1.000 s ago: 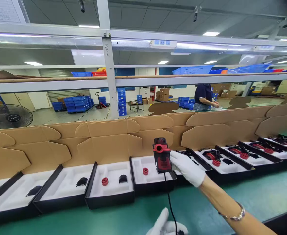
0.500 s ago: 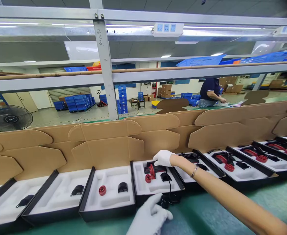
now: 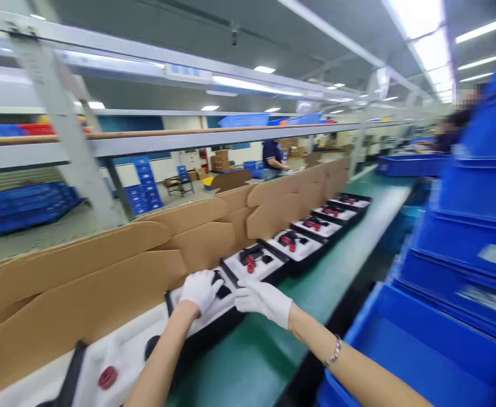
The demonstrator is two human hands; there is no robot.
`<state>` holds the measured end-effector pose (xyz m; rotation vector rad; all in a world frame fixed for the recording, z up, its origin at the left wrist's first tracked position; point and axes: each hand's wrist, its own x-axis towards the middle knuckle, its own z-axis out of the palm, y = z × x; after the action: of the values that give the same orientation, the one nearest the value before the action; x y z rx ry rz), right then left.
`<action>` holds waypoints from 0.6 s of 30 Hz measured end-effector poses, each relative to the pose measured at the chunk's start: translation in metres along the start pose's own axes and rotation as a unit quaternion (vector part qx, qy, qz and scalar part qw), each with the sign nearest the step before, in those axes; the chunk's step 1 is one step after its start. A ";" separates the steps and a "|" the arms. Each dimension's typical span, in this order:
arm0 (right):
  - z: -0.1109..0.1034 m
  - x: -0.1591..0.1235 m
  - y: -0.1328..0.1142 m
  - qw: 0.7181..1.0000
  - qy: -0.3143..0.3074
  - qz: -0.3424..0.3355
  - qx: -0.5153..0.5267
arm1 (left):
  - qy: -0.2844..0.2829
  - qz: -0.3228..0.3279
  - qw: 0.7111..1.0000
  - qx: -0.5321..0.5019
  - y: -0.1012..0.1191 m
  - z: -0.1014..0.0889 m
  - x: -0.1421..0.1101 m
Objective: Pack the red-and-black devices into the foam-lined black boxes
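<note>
My left hand, in a white glove, is over an open black box whose white foam insert holds dark parts. Its fingers are a little apart beside those parts, partly hiding them; whether they touch is unclear. My right hand, also gloved, reaches to the same box's right side with its fingers stretched out and nothing visible in them. One box further along lies a black and red power tool in white foam. In a nearer box at lower left sits a red ring-shaped part.
Raised cardboard lids line the far side of the green work surface. Several more filled boxes run into the distance. Stacked blue crates stand close on my right. A person is beyond the rack.
My view has swung right, bringing the blue crates into sight. My right hand has left the tool and is open at the box's right; my left hand has moved up over the box.
</note>
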<state>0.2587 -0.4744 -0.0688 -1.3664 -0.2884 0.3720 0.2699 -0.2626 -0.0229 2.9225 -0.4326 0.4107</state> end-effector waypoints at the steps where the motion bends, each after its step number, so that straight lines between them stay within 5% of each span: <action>1: -0.024 -0.028 0.008 0.998 0.058 -0.007 -0.033 | 0.005 0.011 1.000 0.018 0.005 0.003 -0.004; 3: -0.069 -0.096 0.030 0.967 0.208 -0.019 -0.144 | 0.044 0.040 0.996 0.063 0.022 0.007 -0.013; 5: -0.098 -0.170 0.061 0.898 0.318 0.038 -0.301 | 0.084 0.091 0.988 0.091 0.051 0.016 -0.021; 8: -0.105 -0.260 0.104 0.804 0.317 0.207 -0.459 | 0.083 0.205 0.974 0.053 0.118 0.053 -0.045; 11: -0.095 -0.315 0.117 0.788 0.340 0.235 -0.456 | 0.052 0.260 0.963 0.050 0.183 0.106 -0.080; 13: -0.093 -0.340 0.108 0.782 0.373 0.216 -0.449 | 0.050 0.256 0.958 0.117 0.205 0.133 -0.099; 18: -0.113 -0.415 0.065 0.756 0.427 0.193 -0.457 | 0.065 0.204 0.958 0.191 0.193 0.141 -0.103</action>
<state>-0.0771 -0.7396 -0.1474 -2.4187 0.6982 -0.1430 0.1507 -0.4460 -0.1648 3.1290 -1.0494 0.8180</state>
